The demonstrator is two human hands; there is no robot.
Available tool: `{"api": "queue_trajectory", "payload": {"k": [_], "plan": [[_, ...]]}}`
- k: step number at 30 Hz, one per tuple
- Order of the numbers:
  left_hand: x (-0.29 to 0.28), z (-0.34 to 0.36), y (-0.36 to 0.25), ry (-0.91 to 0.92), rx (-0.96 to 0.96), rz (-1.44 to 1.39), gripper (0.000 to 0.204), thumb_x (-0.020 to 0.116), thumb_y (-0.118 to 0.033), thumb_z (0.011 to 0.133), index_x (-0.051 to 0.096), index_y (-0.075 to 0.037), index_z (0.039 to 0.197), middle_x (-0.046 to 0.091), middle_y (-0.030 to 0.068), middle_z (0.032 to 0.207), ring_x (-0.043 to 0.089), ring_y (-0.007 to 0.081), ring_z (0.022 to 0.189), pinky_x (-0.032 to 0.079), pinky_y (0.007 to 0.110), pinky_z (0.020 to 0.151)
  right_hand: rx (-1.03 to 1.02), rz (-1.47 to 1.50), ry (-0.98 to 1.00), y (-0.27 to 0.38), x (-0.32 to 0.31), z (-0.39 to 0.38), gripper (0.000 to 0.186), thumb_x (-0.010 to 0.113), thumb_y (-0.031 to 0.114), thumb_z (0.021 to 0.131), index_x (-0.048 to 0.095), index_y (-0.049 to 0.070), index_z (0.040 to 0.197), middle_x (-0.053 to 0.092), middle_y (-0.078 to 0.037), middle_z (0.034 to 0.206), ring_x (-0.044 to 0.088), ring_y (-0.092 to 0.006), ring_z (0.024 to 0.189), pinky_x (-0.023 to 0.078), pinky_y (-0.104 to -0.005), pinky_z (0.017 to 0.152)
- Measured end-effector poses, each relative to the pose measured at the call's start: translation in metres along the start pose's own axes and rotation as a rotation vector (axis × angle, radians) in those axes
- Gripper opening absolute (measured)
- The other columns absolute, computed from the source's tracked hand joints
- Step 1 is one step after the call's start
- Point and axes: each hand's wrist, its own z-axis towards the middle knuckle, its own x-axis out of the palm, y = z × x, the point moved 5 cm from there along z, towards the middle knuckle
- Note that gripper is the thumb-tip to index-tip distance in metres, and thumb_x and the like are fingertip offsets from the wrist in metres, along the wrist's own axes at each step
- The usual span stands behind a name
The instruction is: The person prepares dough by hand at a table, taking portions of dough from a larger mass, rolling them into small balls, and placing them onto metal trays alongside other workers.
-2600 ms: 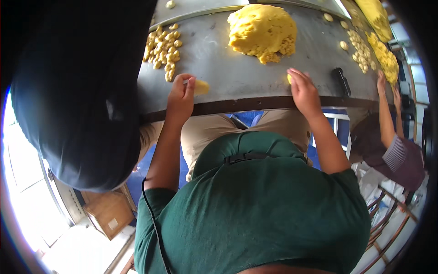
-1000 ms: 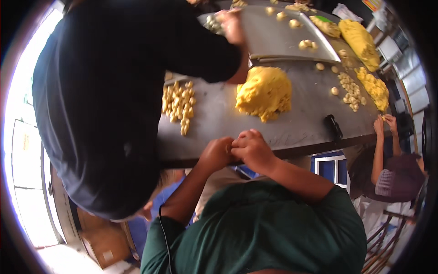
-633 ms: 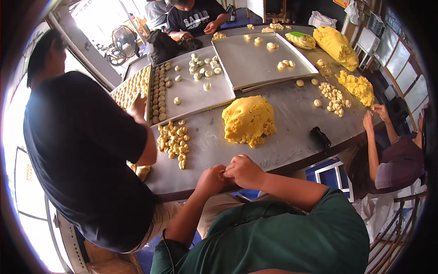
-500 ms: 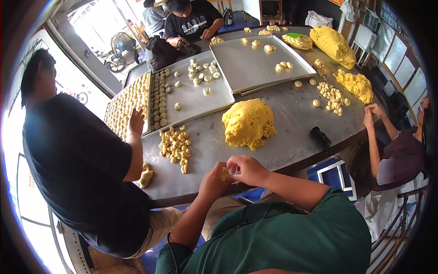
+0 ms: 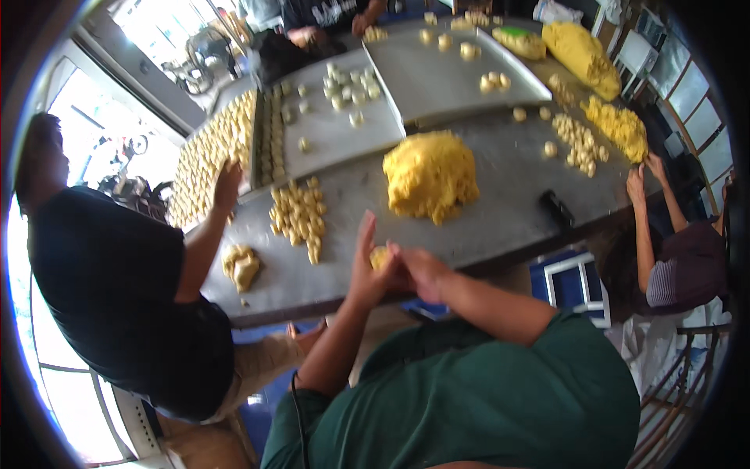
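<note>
My left hand (image 5: 367, 270) is at the table's near edge, its fingers pointing up and away. A small piece of yellow dough (image 5: 380, 257) shows between it and my right hand (image 5: 424, 273), whose fingers press in from the right. Both hands hold the piece between them; motion blurs the fingers, and the palms hide part of it. Just beyond my hands rests a big crumbly mound of yellow dough (image 5: 431, 176). To its left lies a pile of small pale dough pieces (image 5: 298, 216), with a pale dough lump (image 5: 241, 267) nearer the edge.
Metal trays (image 5: 312, 160) with rows of filled balls line the far side. A black object (image 5: 555, 209) lies near the right edge. A co-worker in black (image 5: 117, 281) stands at left; another person (image 5: 680, 262) sits at right beside yellow dough (image 5: 617, 129). One more person is across the table.
My hands have gone from pinching the piece with fingertips to bringing palms together around it, left fingers now straightened. The view has shifted. The person at right has moved their hands to the yellow dough.
</note>
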Motion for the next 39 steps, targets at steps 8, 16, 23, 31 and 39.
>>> {"api": "queue_trajectory", "payload": {"k": [8, 16, 23, 31, 39], "plan": [[0.011, 0.002, -0.006, 0.025, -0.297, -0.268, 0.072, 0.035, -0.043, 0.114, 0.007, -0.005, 0.168, 0.052, 0.0205, 0.155, 0.052, 0.0283, 0.139, 0.037, 0.039, 0.118, -0.25, -0.203, -0.021, 0.02, -0.006, 0.009, 0.035, 0.066, 0.028, 0.105, 0.07, 0.0, 0.126, 0.075, -0.01, 0.114, 0.072, -0.0192, 0.108, 0.057, -0.0341, 0.098], [0.004, 0.006, -0.007, 0.047, -0.178, -0.137, 0.085, 0.031, -0.054, 0.113, -0.017, -0.007, 0.165, 0.05, 0.0225, 0.156, 0.044, 0.0322, 0.147, 0.029, 0.04, 0.123, -0.235, -0.076, 0.033, 0.015, 0.0, 0.008, 0.03, 0.074, 0.023, 0.1, 0.067, -0.002, 0.115, 0.073, -0.01, 0.11, 0.072, -0.0184, 0.103, 0.059, -0.0336, 0.097], [0.006, -0.006, 0.012, -0.095, -0.25, -0.304, 0.085, 0.039, -0.047, 0.113, -0.016, -0.009, 0.166, 0.069, 0.0231, 0.133, 0.045, 0.0324, 0.146, 0.028, 0.041, 0.123, -0.309, 0.081, 0.01, 0.0, -0.001, 0.015, 0.029, 0.076, 0.018, 0.098, 0.065, -0.002, 0.115, 0.074, -0.011, 0.109, 0.072, -0.0168, 0.1, 0.06, -0.0324, 0.091], [0.006, -0.01, 0.004, -0.227, -0.529, -0.68, 0.081, 0.044, -0.028, 0.114, -0.017, -0.017, 0.166, 0.046, 0.0231, 0.159, 0.042, 0.0344, 0.149, 0.031, 0.046, 0.123, -0.621, -0.433, 0.111, 0.013, -0.006, 0.011, 0.023, 0.073, 0.014, 0.1, 0.066, 0.001, 0.118, 0.072, -0.009, 0.109, 0.072, -0.0168, 0.1, 0.059, -0.0314, 0.087], [-0.036, -0.039, 0.028, 0.43, -0.205, 0.905, 0.056, 0.044, -0.034, 0.111, 0.036, -0.015, 0.163, 0.043, 0.0063, 0.165, 0.033, 0.0323, 0.156, 0.003, 0.06, 0.127, -0.886, -1.288, -0.398, 0.097, -0.087, -0.018, 0.016, 0.073, 0.019, 0.097, 0.073, 0.007, 0.109, 0.073, -0.008, 0.096, 0.071, -0.0185, 0.08, 0.057, -0.0325, 0.073]]}}
